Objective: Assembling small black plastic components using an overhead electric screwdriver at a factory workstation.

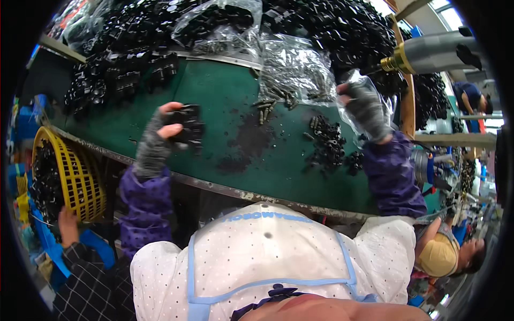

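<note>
My left hand (158, 136), in a grey fingerless glove, grips a black plastic part (190, 125) above the green bench at left of centre. Thumb and fingers hold its left side. At the right my gloved right hand (367, 107) is curled in front of a clear plastic bag (357, 136), close below the dark tip of a hanging power screwdriver (428, 54) with a silver body and brass-coloured nose. Whatever lies between those fingers is too small to make out. Several screws (266, 109) and a pile of small black ring-like pieces (326, 142) lie between my hands.
Heaps of black parts (326, 24) cover the bench's far side. A clear bag of screws (294, 69) lies before them. A yellow basket (80, 176) of black parts stands at left, near another person's hand (68, 227). Wooden post (407, 85) at right; other people sit beyond.
</note>
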`<state>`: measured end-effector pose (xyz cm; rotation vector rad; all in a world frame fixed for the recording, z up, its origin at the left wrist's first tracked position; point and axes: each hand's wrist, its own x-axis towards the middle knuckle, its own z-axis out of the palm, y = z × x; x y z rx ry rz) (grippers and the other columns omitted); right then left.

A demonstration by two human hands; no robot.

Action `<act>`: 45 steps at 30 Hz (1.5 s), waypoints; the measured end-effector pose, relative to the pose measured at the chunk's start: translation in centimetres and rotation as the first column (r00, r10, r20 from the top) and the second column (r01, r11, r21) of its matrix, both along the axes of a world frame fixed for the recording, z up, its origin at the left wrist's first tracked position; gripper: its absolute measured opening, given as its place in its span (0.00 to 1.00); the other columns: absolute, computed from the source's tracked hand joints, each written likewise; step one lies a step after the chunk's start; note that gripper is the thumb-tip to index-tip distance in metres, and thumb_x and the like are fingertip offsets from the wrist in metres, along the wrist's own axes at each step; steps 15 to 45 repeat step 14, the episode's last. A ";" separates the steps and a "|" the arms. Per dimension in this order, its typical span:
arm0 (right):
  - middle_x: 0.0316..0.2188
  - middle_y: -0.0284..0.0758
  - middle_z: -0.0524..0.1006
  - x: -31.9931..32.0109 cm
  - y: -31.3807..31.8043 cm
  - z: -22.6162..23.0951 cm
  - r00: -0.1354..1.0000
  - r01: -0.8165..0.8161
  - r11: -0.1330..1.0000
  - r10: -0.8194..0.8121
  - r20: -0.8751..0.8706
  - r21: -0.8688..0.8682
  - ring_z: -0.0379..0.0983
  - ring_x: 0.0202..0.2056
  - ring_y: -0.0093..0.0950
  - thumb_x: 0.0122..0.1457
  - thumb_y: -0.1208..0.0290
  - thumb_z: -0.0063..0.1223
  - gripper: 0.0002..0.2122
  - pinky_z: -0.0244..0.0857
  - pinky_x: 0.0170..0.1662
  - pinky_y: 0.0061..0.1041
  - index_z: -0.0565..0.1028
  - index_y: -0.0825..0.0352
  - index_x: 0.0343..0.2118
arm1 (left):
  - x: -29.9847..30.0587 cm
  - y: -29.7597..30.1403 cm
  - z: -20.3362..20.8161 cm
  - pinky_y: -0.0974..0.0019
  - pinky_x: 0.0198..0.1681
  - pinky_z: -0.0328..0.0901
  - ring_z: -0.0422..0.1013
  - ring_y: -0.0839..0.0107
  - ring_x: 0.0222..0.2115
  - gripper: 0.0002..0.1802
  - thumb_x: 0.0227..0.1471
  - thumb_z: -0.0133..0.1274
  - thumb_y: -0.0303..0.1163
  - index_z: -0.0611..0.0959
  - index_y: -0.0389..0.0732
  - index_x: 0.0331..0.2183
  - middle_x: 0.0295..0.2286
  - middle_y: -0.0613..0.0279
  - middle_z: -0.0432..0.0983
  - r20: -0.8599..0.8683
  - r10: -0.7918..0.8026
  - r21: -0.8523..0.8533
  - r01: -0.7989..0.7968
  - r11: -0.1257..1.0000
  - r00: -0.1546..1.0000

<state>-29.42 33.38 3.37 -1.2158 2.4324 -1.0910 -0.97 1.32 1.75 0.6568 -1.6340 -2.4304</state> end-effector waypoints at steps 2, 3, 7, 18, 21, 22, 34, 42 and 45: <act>0.31 0.37 0.74 2.1 -2.4 -1.6 0.893 -0.141 0.896 0.299 -0.337 0.420 0.71 0.33 0.28 0.52 0.72 0.44 0.08 0.65 0.36 0.25 0.71 0.63 0.36 | -2.4 3.7 -1.3 0.75 0.25 0.68 0.69 0.74 0.32 0.22 0.41 0.48 0.26 0.68 0.42 0.43 0.35 0.62 0.69 -0.053 0.001 0.283 0.014 0.959 0.999; 0.33 0.38 0.72 3.0 -3.8 -2.1 0.837 -0.149 0.852 0.379 -0.395 0.503 0.70 0.35 0.31 0.52 0.71 0.42 0.10 0.65 0.37 0.29 0.71 0.62 0.37 | -2.6 5.0 -1.8 0.75 0.25 0.68 0.69 0.74 0.32 0.22 0.41 0.48 0.26 0.68 0.42 0.43 0.35 0.62 0.69 -0.054 -0.007 0.282 0.022 0.959 0.999; 0.38 0.41 0.70 3.7 -7.0 -3.6 0.813 -0.058 0.701 0.447 -0.374 0.711 0.69 0.38 0.36 0.51 0.71 0.41 0.12 0.65 0.39 0.34 0.70 0.61 0.39 | -1.2 6.9 -5.0 0.69 0.38 0.65 0.66 0.67 0.38 0.27 0.37 0.55 0.29 0.68 0.43 0.44 0.39 0.58 0.66 -0.062 0.061 -0.393 -0.080 0.916 0.996; 0.29 0.34 0.74 4.5 -5.5 -3.2 0.857 -0.227 0.910 0.356 -0.373 0.347 0.71 0.29 0.31 0.52 0.59 0.49 0.12 0.66 0.34 0.24 0.70 0.61 0.35 | -3.6 6.6 -0.1 0.59 0.56 0.47 0.49 0.55 0.54 0.45 0.31 0.57 0.50 0.61 0.50 0.53 0.52 0.56 0.53 0.444 -0.318 -0.881 0.345 -0.322 0.838; 0.29 0.34 0.74 4.5 -5.5 -3.2 0.857 -0.227 0.910 0.356 -0.373 0.347 0.71 0.29 0.31 0.52 0.59 0.49 0.12 0.66 0.34 0.24 0.70 0.61 0.35 | -3.6 6.6 -0.1 0.59 0.56 0.47 0.49 0.55 0.54 0.45 0.31 0.57 0.50 0.61 0.50 0.53 0.52 0.56 0.53 0.444 -0.318 -0.881 0.345 -0.322 0.838; 0.29 0.34 0.74 4.5 -5.5 -3.2 0.857 -0.227 0.910 0.356 -0.373 0.347 0.71 0.29 0.31 0.52 0.59 0.49 0.12 0.66 0.34 0.24 0.70 0.61 0.35 | -3.6 6.6 -0.1 0.59 0.56 0.47 0.49 0.55 0.54 0.45 0.31 0.57 0.50 0.61 0.50 0.53 0.52 0.56 0.53 0.444 -0.318 -0.881 0.345 -0.322 0.838; 0.29 0.34 0.74 4.5 -5.5 -3.2 0.857 -0.227 0.910 0.356 -0.373 0.347 0.71 0.29 0.31 0.52 0.59 0.49 0.12 0.66 0.34 0.24 0.70 0.61 0.35 | -3.6 6.6 -0.1 0.59 0.56 0.47 0.49 0.55 0.54 0.45 0.31 0.57 0.50 0.61 0.50 0.53 0.52 0.56 0.53 0.444 -0.318 -0.881 0.345 -0.322 0.838; 0.29 0.34 0.74 4.5 -5.5 -3.2 0.857 -0.227 0.910 0.356 -0.373 0.347 0.71 0.29 0.31 0.52 0.59 0.49 0.12 0.66 0.34 0.24 0.70 0.61 0.35 | -3.6 6.6 -0.1 0.59 0.56 0.47 0.49 0.55 0.54 0.45 0.31 0.57 0.50 0.61 0.50 0.53 0.52 0.56 0.53 0.444 -0.318 -0.881 0.345 -0.322 0.838; 0.29 0.34 0.74 4.5 -5.5 -3.2 0.857 -0.227 0.910 0.356 -0.373 0.347 0.71 0.29 0.31 0.52 0.59 0.49 0.12 0.66 0.34 0.24 0.70 0.61 0.35 | -3.6 6.6 -0.1 0.59 0.56 0.47 0.49 0.55 0.54 0.45 0.31 0.57 0.50 0.61 0.50 0.53 0.52 0.56 0.53 0.444 -0.318 -0.881 0.345 -0.322 0.838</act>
